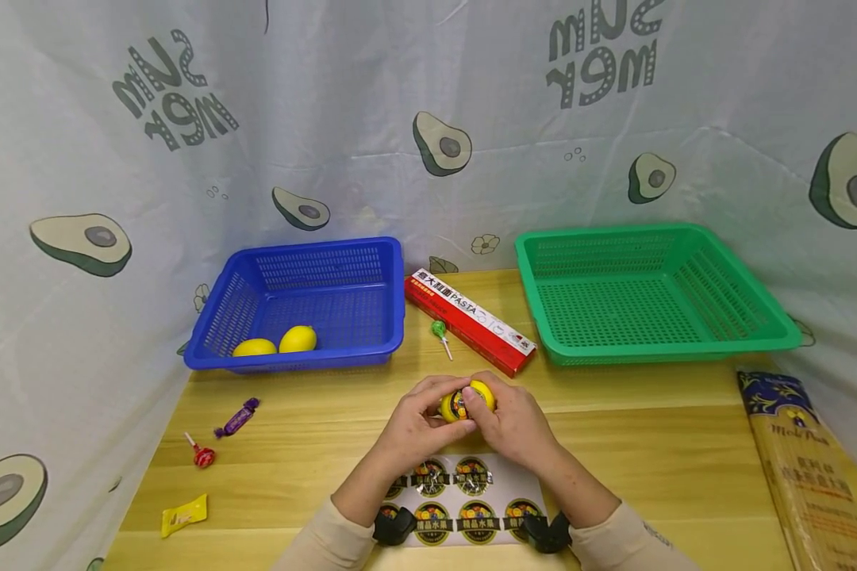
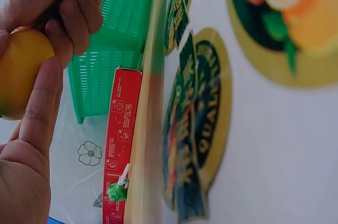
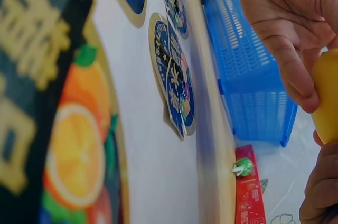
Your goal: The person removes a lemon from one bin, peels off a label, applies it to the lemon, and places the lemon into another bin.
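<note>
Head view, and straight to the middle of the action: a yellow lemon [image 1: 482, 390] was held over the table [image 1: 643, 460], clasped from both sides! By the left hand [image 1: 416, 428] it was gripped between fingers and thumb; by the right hand [image 1: 512, 422] it was grasped too, the thumb pressed across a round dark sticker [image 1: 459, 404] on its skin. Just below, a white sticker sheet [image 1: 517, 480] was spread, its printed labels framed between the wrists. Farther back, two more lemons [image 1: 297, 339] were lodged inside the blue basket [image 1: 343, 356], and a red-and-white pasta box [image 1: 471, 321] was laid slantwise between it and the green basket [image 1: 674, 349], a green lollipop [image 1: 439, 328] placed just beside. Over on the left, a purple-wrapped candy [image 1: 237, 418], a red lollipop [image 1: 203, 456] and a yellow packet [image 1: 184, 515] were scattered, well apart from the hands; on the far right, a spaghetti pack [image 1: 803, 476] was set down. From the left wrist, curled right fingers were seen against the lemon, one left finger pressed to it.
</note>
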`<state>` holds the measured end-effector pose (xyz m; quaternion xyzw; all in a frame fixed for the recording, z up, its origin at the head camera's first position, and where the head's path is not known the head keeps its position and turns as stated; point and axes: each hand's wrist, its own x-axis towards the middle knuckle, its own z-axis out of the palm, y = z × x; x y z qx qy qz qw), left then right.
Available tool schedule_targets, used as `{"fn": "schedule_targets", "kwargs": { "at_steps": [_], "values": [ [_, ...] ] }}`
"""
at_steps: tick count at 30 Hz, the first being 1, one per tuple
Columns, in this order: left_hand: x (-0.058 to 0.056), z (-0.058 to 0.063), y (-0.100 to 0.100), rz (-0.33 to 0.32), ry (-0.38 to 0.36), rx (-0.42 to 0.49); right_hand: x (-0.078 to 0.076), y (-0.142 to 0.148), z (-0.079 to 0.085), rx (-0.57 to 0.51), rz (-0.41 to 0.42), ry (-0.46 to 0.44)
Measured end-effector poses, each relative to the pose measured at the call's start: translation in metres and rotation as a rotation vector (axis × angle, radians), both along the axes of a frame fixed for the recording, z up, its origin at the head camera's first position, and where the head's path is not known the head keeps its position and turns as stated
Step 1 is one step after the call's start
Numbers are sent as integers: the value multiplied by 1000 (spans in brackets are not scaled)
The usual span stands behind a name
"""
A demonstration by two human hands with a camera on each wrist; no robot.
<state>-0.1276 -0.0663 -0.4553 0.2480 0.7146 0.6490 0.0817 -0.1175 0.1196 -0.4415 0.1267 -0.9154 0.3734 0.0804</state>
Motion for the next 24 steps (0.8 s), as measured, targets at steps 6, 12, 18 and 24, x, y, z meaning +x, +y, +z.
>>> {"fn": "schedule_targets", "kwargs": {
  "at_steps": [6, 12, 18, 24],
  "values": [
    [0, 0, 0, -8, -47, 22, 0, 1, -2, 13, 11, 57],
    [-2, -1, 0, 4, -55, 11, -2, 4, -4, -69, -19, -41],
    [-4, -4, 0, 0, -61, 6, 2, 23, -1, -197, -216, -138],
    [-5, -7, 0, 6, -93, -24, 7, 66, -1, -321, -498, -67]
  ]
}}
